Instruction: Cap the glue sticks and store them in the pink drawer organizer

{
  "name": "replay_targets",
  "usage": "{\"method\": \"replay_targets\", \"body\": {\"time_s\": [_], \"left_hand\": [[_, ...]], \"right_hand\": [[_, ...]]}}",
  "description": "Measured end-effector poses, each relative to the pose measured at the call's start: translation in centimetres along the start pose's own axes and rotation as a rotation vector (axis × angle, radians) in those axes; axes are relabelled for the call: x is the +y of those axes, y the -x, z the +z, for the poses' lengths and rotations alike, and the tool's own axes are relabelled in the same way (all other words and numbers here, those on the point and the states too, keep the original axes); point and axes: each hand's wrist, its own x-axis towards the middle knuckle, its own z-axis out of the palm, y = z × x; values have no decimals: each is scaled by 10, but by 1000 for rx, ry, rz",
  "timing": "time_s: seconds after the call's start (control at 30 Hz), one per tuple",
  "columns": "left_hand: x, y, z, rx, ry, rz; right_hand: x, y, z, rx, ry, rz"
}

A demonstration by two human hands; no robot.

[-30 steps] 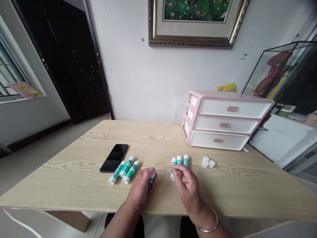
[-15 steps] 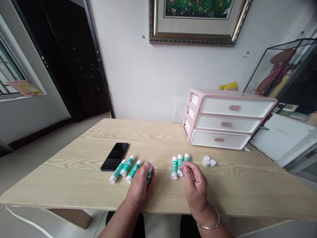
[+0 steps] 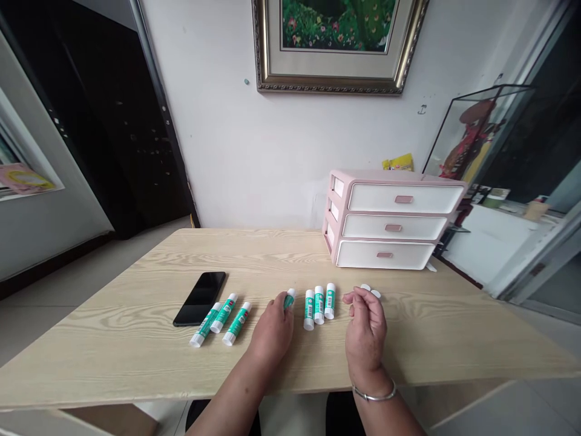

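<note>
One green tube [image 3: 289, 300] is gripped in the left fingers [image 3: 278, 304]; right fingers [image 3: 372, 304] curl, contents unclear.

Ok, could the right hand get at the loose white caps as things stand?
Probably yes: the right hand is close to the loose white caps, partly hiding them in this view; nothing seems to stand between.

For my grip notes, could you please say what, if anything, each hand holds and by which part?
Left hand: a glue stick, by its near part. Right hand: it cannot be told.
</note>
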Motion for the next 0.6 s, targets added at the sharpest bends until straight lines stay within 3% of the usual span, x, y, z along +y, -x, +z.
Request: {"method": "replay_targets", "body": {"time_s": [0.1,0.37,0.47,0.6], "left_hand": [[13,1,4,-18,-136,-9],[35,15,-3,-65,-243,21],[34,19,-7,-63,-216,46],[24,26,-10,10,-126,97]], "right_hand": [[3,-1,-2,1,-3,11],[12,-15,-19,6,83,-35],[16,-33,-33,-18,257,-99],[21,-61,-53,-121,690,-270]]}}
